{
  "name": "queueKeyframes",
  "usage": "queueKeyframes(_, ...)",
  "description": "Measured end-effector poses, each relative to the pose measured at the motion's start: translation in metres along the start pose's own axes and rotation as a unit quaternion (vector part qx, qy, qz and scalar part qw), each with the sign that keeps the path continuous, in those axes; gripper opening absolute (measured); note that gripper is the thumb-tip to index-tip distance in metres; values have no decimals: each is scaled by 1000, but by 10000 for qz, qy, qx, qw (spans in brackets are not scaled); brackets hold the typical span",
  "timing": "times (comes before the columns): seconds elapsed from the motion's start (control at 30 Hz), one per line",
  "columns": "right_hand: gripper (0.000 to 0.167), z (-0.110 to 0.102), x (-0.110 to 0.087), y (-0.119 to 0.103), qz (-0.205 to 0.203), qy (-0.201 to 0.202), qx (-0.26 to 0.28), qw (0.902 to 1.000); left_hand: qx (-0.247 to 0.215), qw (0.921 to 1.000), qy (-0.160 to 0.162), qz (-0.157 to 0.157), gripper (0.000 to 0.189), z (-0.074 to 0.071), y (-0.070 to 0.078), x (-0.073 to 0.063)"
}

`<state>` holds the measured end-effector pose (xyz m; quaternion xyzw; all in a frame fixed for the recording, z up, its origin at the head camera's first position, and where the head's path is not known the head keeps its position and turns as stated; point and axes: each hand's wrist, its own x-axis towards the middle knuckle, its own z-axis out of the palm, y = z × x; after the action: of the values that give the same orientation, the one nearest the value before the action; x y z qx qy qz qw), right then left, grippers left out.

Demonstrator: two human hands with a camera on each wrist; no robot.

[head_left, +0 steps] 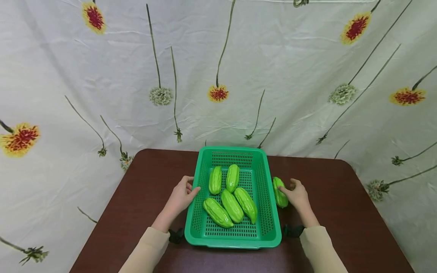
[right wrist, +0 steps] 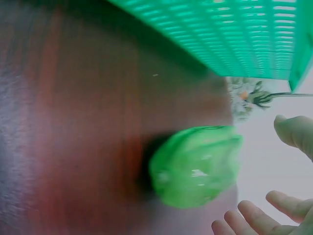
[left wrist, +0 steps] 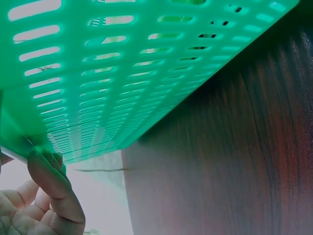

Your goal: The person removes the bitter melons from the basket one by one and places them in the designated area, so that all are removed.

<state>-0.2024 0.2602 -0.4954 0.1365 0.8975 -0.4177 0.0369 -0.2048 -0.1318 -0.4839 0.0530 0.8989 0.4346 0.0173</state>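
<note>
A green plastic basket stands on the table with several glossy green bitter melons lying in it. At its left side my left hand grips the rim, thumb on top; in the left wrist view its fingers curl at the rim beside the slotted wall. One more bitter melon lies on the table just right of the basket. Beside it is my right hand, fingers spread apart, thumb over the melon in the head view. The right wrist view shows a gap between fingers and melon.
The dark brown wooden table has rounded far corners. Behind it hangs a pale cloth printed with flowers and stems. Dark straps show at both wrists, close to the basket's near corners.
</note>
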Motion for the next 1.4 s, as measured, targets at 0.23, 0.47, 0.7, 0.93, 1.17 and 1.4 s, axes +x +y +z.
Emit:
queueKeyframes(0.23,78,-18,0,-18,-145,64,144,9998,6,10000,-3,12,46,0,1,1)
queueKeyframes(0.47,83,-37,0,-47,-372,144,375,9985,53,10000,12,31,45,0,0,0)
queueKeyframes(0.7,84,-41,-3,-78,-612,19,542,9967,67,10000,-6,-8,46,0,1,1)
queueKeyframes(0.93,83,-33,-10,-102,-791,-224,688,9942,17,10000,-10,-12,46,1,0,1)
queueKeyframes(1.17,80,-21,-17,-116,-1038,-424,640,9916,-27,10000,13,45,46,1,1,0)
queueKeyframes(1.4,79,-2,-22,-121,-1220,-575,545,9894,-1,10000,42,56,45,1,0,1)
